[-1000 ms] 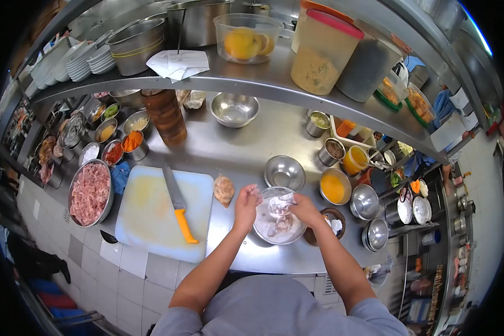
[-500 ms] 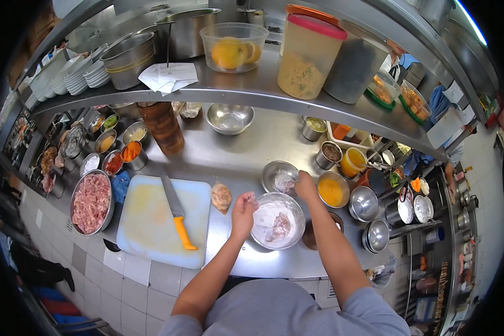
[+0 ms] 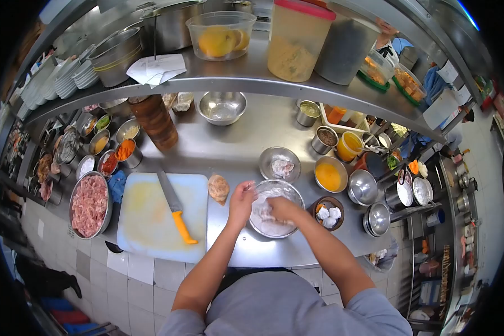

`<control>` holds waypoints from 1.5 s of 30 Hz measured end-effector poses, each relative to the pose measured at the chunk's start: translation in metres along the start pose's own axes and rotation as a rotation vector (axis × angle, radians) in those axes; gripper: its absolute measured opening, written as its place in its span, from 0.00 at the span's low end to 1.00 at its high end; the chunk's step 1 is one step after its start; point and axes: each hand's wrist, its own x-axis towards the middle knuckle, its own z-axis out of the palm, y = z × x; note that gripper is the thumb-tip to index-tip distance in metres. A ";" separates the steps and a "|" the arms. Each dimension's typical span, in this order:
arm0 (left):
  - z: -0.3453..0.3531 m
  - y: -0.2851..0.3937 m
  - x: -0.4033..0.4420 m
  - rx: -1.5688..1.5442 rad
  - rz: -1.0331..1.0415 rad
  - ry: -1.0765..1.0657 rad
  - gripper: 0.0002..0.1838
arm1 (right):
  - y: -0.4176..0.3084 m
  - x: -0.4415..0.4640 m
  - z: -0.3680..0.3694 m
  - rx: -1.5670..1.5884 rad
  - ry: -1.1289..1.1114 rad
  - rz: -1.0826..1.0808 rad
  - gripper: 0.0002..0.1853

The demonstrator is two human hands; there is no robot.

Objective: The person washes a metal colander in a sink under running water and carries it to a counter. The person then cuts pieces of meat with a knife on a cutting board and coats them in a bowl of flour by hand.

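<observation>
My right hand (image 3: 284,209) reaches down into a metal bowl (image 3: 300,219) of white powder. Its fingers are blurred, and whether they grip anything is unclear. At the bowl's left rim, my left hand (image 3: 242,203) is raised with loosely bent fingers, whitened at the tips, and nothing shows in them. Just behind, a smaller metal bowl (image 3: 267,158) contains a powder-coated piece of meat (image 3: 282,167). Left of my left hand, a piece of raw meat (image 3: 219,189) lies on the steel counter. Beaten egg (image 3: 330,177) fills a bowl to the right.
A knife (image 3: 175,207) lies on the white cutting board (image 3: 141,227). Left of it stands a bowl of raw meat strips (image 3: 89,207). A brown bowl (image 3: 317,223) with white rounded pieces and several metal bowls (image 3: 364,187) line the right. An overhead shelf (image 3: 218,77) spans the back.
My right hand has moved from the smaller bowl down into the powder bowl. The coated meat now rests in the smaller bowl. My left hand has stayed near the rim.
</observation>
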 end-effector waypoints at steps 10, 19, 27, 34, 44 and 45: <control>0.012 0.027 -0.002 0.535 -0.051 -0.456 0.18 | 0.004 -0.042 -0.042 1.155 0.145 0.020 0.21; 0.021 0.012 0.002 0.422 -0.211 -0.327 0.10 | -0.001 -0.048 -0.008 0.867 0.386 0.116 0.22; 0.021 0.009 0.001 0.253 -0.326 -0.300 0.11 | 0.006 -0.048 -0.003 1.023 0.361 0.076 0.18; 0.031 0.031 -0.011 0.309 -0.289 -0.445 0.15 | 0.002 -0.052 -0.010 1.431 0.263 0.165 0.15; 0.029 0.016 -0.008 0.160 -0.375 -0.303 0.10 | -0.006 -0.053 0.000 1.198 0.466 0.087 0.16; 0.030 0.018 -0.009 0.161 -0.376 -0.303 0.10 | -0.004 -0.054 -0.001 1.173 0.411 0.070 0.16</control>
